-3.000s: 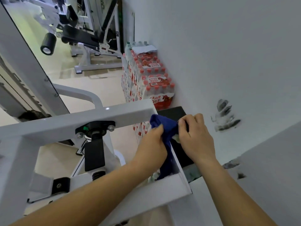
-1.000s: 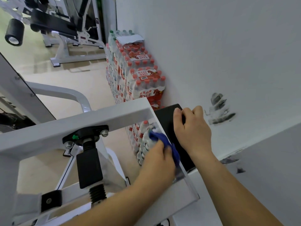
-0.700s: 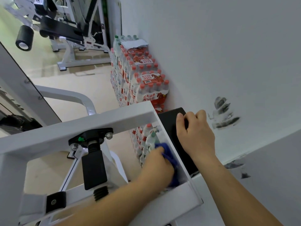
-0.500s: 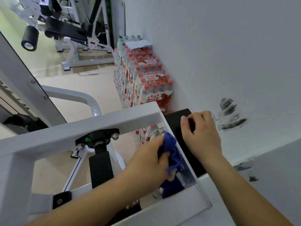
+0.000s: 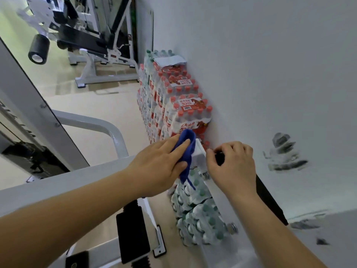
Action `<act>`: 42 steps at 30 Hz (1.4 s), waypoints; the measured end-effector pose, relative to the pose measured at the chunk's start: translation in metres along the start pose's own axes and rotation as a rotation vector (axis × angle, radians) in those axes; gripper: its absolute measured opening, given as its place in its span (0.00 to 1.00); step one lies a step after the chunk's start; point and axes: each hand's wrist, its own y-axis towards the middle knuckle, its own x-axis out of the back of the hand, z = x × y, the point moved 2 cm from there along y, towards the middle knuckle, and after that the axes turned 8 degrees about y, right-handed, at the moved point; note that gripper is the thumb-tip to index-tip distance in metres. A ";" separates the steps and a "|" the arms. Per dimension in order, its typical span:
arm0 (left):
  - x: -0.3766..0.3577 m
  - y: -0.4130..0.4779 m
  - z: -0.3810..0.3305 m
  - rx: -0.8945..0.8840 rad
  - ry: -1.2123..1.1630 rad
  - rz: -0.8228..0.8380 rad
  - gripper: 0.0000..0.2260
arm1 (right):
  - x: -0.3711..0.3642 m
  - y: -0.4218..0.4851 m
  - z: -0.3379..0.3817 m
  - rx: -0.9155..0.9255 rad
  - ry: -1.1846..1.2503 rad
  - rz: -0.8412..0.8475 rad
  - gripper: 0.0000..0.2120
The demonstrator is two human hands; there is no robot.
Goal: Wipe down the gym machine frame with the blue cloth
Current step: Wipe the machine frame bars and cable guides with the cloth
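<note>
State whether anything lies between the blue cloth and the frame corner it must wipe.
Nothing visible does. The left hand holds the blue cloth directly against the white frame corner; the right hand grips the black pad beside it.

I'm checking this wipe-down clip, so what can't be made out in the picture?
Head view only:
1. Corner of the machine frame: covered by the blue cloth and left hand.
2. Top of the black pad: behind the right hand.
3. Green-capped bottles: blurred, labels unreadable.
</note>
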 end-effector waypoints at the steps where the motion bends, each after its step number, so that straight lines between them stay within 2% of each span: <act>1: -0.002 0.001 0.003 0.017 0.014 -0.006 0.27 | -0.001 0.001 0.001 -0.005 -0.014 0.020 0.12; 8: -0.010 0.073 -0.029 0.039 -0.071 -0.033 0.20 | 0.000 0.003 0.002 -0.057 0.066 0.059 0.13; 12: -0.003 0.025 -0.004 0.006 -0.091 -0.050 0.21 | 0.002 0.001 0.001 -0.035 0.083 0.056 0.12; 16: 0.003 -0.028 0.038 0.201 -0.095 0.096 0.17 | 0.000 0.002 0.002 -0.046 0.054 0.070 0.14; 19: 0.001 -0.008 0.031 0.274 -0.047 0.062 0.18 | -0.001 0.004 0.004 -0.057 0.012 0.077 0.16; 23: -0.006 0.037 -0.008 0.234 -0.006 -0.018 0.18 | 0.001 0.003 0.005 -0.055 -0.004 0.070 0.15; 27: -0.011 0.008 -0.009 0.102 0.061 -0.129 0.22 | 0.001 -0.003 0.003 -0.009 0.040 0.065 0.15; 30: -0.007 -0.035 0.032 0.094 -0.016 -0.098 0.23 | 0.002 -0.005 0.001 0.010 0.072 0.051 0.14; 33: -0.002 -0.052 0.045 0.117 -0.015 -0.011 0.23 | 0.000 -0.002 0.004 -0.012 -0.012 0.070 0.18; 37: -0.003 -0.002 0.015 0.025 0.049 -0.016 0.26 | -0.001 0.002 0.007 -0.053 -0.053 0.099 0.20; 42: -0.018 0.040 -0.035 0.009 0.160 -0.090 0.38 | 0.003 -0.001 0.005 -0.041 -0.007 0.068 0.17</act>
